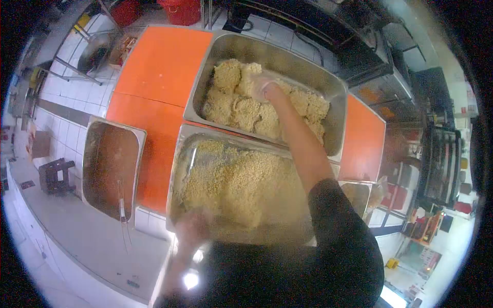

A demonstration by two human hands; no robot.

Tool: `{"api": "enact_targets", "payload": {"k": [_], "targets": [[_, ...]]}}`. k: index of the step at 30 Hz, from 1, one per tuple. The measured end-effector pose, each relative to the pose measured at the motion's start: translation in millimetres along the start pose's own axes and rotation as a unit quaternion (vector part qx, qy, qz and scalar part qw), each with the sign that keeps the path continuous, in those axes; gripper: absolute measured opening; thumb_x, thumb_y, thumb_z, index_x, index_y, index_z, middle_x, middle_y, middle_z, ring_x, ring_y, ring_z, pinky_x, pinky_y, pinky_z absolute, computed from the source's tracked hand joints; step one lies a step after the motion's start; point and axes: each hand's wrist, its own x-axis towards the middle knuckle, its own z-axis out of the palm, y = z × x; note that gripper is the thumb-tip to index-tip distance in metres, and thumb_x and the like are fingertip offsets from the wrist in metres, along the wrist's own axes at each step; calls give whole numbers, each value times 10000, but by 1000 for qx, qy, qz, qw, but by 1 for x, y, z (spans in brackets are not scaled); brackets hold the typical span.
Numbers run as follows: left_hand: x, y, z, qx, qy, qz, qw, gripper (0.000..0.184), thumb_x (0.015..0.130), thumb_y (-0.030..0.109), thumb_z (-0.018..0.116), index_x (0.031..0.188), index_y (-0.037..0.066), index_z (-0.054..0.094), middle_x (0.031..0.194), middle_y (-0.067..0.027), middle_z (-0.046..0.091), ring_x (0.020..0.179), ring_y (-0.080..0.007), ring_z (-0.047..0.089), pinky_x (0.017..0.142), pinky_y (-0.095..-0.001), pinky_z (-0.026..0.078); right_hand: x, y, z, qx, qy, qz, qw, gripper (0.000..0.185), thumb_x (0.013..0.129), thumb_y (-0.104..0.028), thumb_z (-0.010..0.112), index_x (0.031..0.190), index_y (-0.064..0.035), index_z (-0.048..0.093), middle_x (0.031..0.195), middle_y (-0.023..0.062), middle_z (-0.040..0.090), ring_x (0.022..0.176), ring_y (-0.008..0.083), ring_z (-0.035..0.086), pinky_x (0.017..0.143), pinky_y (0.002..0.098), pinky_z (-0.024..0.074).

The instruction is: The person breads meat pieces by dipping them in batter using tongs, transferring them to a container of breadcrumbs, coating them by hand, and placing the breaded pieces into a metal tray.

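Note:
My right hand [262, 88] reaches into the far metal tray [336, 97], among several breaded pieces [226, 77] with a rough, crumbly pale coating. It touches or lies right over one of them. The hand looks pale, as if gloved or dusted, and its fingers blend into the coating, so their grip is hidden. My left hand [194, 227] is at the near left corner of the nearer metal tray [177, 169]. Motion smears its fingers. Loose pale crumbs [246, 179] are heaped in that nearer tray, beside the left hand.
Left of the trays, an orange tabletop [154, 77] borders a deep metal pan [110, 154] of brownish liquid, with thin tongs [122, 205] at its rim. Another orange surface [362, 138] and a smaller metal pan [357, 195] are at right. Red tubs [179, 11] stand behind.

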Motion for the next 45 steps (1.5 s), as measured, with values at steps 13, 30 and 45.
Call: {"api": "enact_targets", "payload": {"k": [13, 30, 45], "targets": [[-17, -12, 12, 148, -48, 13, 988, 545, 721, 301, 644, 1225, 130, 529, 1200, -75, 579, 980, -261, 603, 841, -418, 478, -272, -79, -13, -380, 162, -74, 908, 350, 819, -195, 595, 1129, -31, 585, 927, 165, 646, 872, 272, 618, 752, 357, 482], [-22, 229, 98, 75, -46, 264, 960, 266, 846, 193, 542, 1046, 34, 615, 1053, -178, 627, 959, -343, 596, 863, -419, 465, -597, 128, -105, -413, 221, -100, 878, 274, 831, -316, 560, 1003, -108, 608, 893, 125, 629, 831, 311, 608, 743, 413, 484], [-60, 417, 266, 241, -234, 294, 895, 163, 742, 130, 545, 753, -2, 641, 741, -195, 631, 704, -338, 643, 612, -460, 504, -675, 277, -313, -641, 255, 101, 717, 243, 793, -165, 554, 1003, -57, 611, 988, 173, 604, 899, 320, 613, 699, 427, 493]]}}
